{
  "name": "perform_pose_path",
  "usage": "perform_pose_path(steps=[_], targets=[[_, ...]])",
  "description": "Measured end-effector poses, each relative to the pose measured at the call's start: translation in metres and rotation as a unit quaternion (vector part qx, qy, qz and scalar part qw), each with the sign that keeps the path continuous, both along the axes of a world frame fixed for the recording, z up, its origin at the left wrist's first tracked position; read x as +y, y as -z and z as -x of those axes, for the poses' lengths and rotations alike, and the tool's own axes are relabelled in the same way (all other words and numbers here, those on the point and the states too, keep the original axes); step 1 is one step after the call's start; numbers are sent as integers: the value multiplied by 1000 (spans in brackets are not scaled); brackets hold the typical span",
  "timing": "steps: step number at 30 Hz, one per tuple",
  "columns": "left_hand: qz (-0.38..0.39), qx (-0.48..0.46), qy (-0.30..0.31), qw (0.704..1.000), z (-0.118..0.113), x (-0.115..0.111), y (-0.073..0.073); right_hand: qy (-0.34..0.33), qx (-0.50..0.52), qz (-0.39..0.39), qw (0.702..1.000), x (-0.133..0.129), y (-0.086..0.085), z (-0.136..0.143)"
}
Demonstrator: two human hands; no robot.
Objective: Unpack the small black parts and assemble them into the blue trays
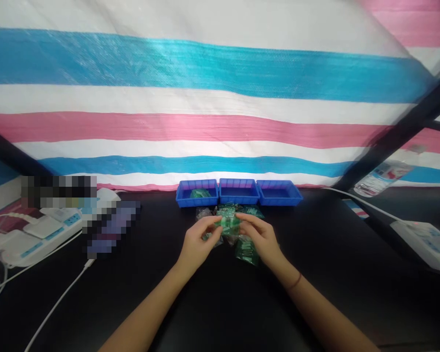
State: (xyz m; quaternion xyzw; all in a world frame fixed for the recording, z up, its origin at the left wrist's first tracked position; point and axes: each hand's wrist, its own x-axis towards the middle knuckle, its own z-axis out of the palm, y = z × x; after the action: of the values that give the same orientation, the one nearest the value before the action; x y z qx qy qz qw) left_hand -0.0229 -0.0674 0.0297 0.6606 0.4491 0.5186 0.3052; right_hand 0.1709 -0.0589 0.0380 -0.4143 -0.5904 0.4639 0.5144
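Between my two hands is a small green plastic packet [228,221], pinched at its left edge by my left hand [202,235] and at its right edge by my right hand [259,236]. Its contents are too small to make out. Beneath and around it lies a pile of similar packets, some green and some clear. One green packet [247,251] rests on the table below my right hand. Just behind the pile stand three blue bins in a row. The left bin [197,201] holds a green packet [200,193].
The middle bin [239,200] and right bin [280,201] stand beside the left one on the black table [220,308]. At left are a power strip [55,234] and a white cable [58,303]. At right lie a plastic bottle [383,177] and another power strip [425,244].
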Motion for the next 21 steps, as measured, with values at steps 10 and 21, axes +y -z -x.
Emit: perform_pose_path(steps=[10, 21], targets=[[35, 40, 36, 998, 1, -1, -2, -50, -5, 56, 997, -3, 2, 4], [64, -34, 66, 995, -2, 2, 8, 9, 83, 5, 996, 2, 8, 2]])
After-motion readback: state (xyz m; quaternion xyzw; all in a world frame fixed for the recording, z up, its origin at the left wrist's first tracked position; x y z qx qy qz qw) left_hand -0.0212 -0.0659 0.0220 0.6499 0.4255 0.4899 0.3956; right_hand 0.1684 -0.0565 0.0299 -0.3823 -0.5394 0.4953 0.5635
